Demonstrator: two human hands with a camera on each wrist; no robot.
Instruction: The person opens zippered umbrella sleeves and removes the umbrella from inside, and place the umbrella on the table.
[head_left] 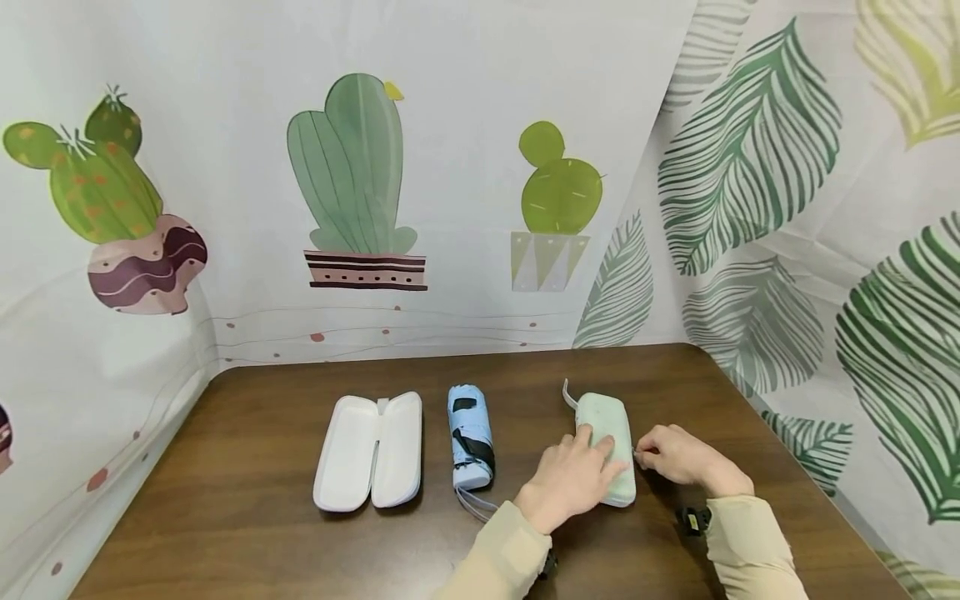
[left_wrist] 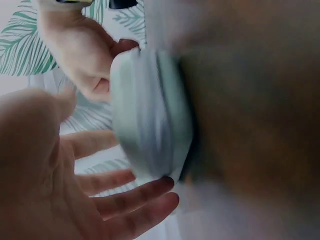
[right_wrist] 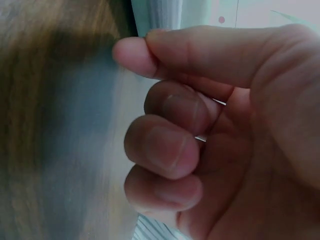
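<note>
A pale green zippered case lies on the right part of the table, a grey loop strap at its far left corner. My left hand rests on top of it with spread fingers; its fingertips touch the case's edge in the left wrist view. Along the case's side runs a grey zipper band. At the right edge, my right hand pinches the small zipper pull between thumb and forefinger, the other fingers curled in. The pull itself is mostly hidden by the fingertips.
To the left, an open white glasses case lies hinged flat on the brown table. Between it and my left hand is a folded light blue umbrella with a wrist strap. A printed curtain hangs behind the table.
</note>
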